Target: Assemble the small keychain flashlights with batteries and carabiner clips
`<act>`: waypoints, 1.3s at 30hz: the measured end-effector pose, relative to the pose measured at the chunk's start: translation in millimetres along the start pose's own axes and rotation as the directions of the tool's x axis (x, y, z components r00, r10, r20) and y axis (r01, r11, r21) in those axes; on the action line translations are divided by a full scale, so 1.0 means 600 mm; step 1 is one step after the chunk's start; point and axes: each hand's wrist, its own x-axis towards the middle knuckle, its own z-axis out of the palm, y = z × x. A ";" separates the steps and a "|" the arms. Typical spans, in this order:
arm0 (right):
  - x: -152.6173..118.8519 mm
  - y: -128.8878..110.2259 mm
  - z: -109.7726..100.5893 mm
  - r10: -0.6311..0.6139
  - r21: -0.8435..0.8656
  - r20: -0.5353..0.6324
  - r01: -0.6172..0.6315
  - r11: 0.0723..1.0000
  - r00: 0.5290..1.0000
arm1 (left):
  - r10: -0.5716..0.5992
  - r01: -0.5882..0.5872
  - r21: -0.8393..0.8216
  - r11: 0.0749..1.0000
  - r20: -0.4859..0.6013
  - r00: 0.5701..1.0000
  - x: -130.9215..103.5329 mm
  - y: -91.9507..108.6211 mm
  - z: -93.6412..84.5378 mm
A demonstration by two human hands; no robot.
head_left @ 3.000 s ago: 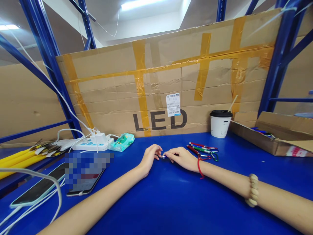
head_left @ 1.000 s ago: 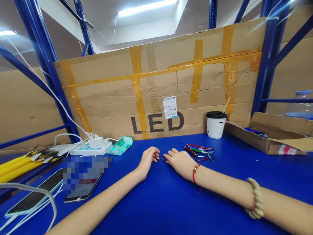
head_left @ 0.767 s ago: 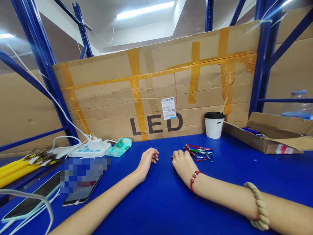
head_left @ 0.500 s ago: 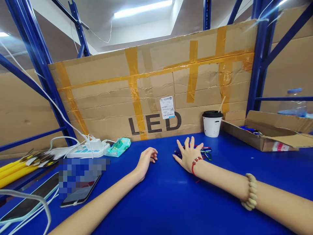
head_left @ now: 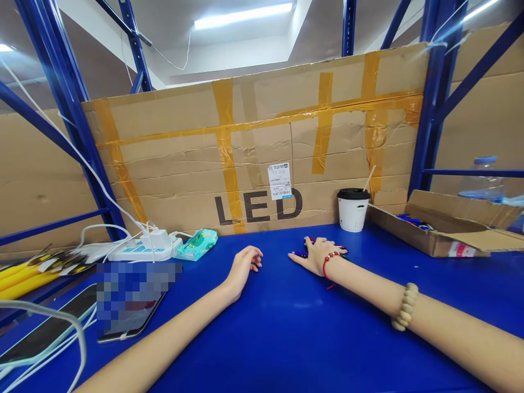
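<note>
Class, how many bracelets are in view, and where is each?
2, both on the right arm: a red bracelet just behind the right hand, and a pale beaded bracelet farther up. The left arm shows none; any beyond the frame are hidden.

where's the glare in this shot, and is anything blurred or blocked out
Head view: the ceiling light glares white, with a soft reflection on the blue tabletop; head view: the left hand and right hand look fairly sharp; head view: a mosaic patch hides part of the dark-rimmed phone.
</note>
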 end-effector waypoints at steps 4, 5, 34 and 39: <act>0.009 0.006 0.006 -0.170 -0.062 -0.072 0.166 0.984 0.983 | 0.001 -0.001 0.005 1.000 -0.001 1.000 0.000 0.000 0.000; 0.011 0.006 0.008 -0.224 -0.080 -0.094 0.217 0.973 0.970 | 0.002 -0.002 0.005 1.000 0.000 1.000 0.000 0.000 0.000; -0.030 -0.021 0.002 -0.620 -0.060 -0.361 0.646 0.761 0.697 | 0.251 -0.320 0.806 0.497 0.219 0.943 -0.023 -0.001 0.017; -0.059 -0.038 -0.005 -0.246 -0.081 -0.166 0.235 0.969 0.955 | 0.206 -0.336 0.802 0.494 0.267 0.941 -0.021 -0.012 0.014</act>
